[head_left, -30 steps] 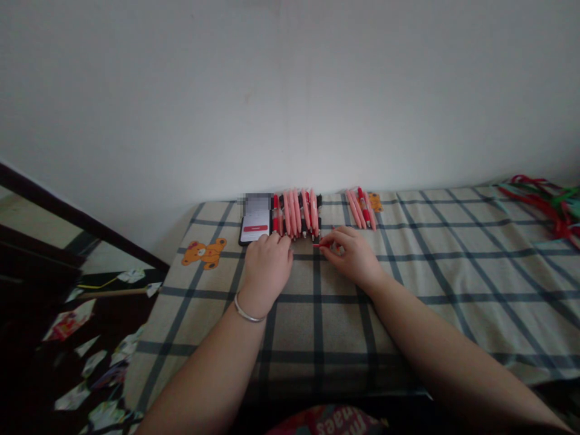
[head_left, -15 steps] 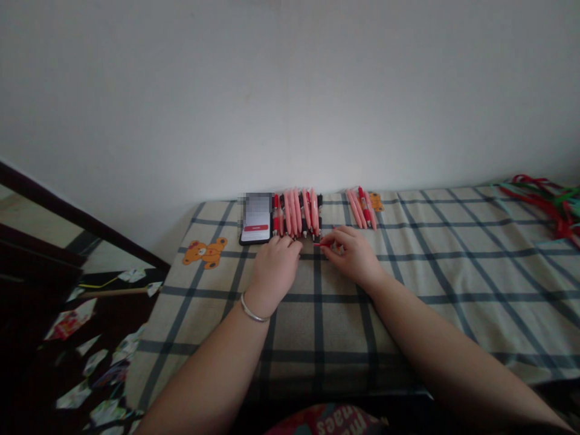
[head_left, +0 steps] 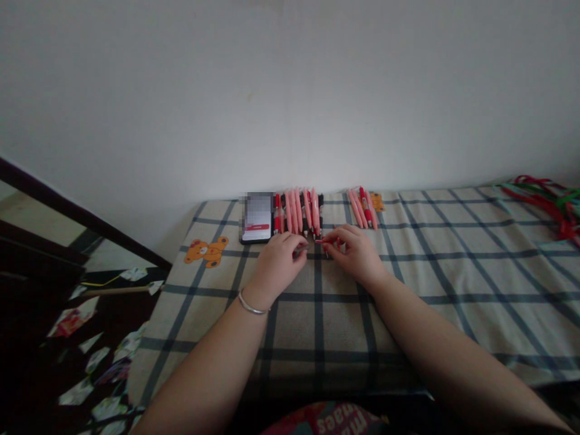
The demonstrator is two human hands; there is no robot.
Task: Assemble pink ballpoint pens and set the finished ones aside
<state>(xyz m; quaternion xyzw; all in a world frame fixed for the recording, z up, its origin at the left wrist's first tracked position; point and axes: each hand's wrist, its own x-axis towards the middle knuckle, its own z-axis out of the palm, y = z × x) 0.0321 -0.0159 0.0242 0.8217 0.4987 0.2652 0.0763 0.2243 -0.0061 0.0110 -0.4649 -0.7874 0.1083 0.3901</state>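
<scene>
My left hand (head_left: 280, 260), a silver bangle on its wrist, is closed in a pinch in front of the pen row. Something small and greyish shows between its fingertips, too small to make out. My right hand (head_left: 356, 254) is closed on a small red pen part (head_left: 319, 241) that points toward the left hand, with a thin tip showing below the fingers. The two hands are a short gap apart. Just beyond them lies a row of pink, red and black pens (head_left: 296, 211). A smaller group of pink and red pens (head_left: 362, 208) lies past the right hand.
A phone (head_left: 257, 220) with a lit screen lies left of the pen row. The checked cloth (head_left: 408, 290) covers the surface up to the wall. Red and green ribbons (head_left: 553, 202) lie at the far right. Paper scraps (head_left: 77, 393) are scattered low on the left, beyond the edge.
My left hand has turned and shifted slightly right, its thumb and fingers now pinched with something small showing. The red part in my right hand has risen a little.
</scene>
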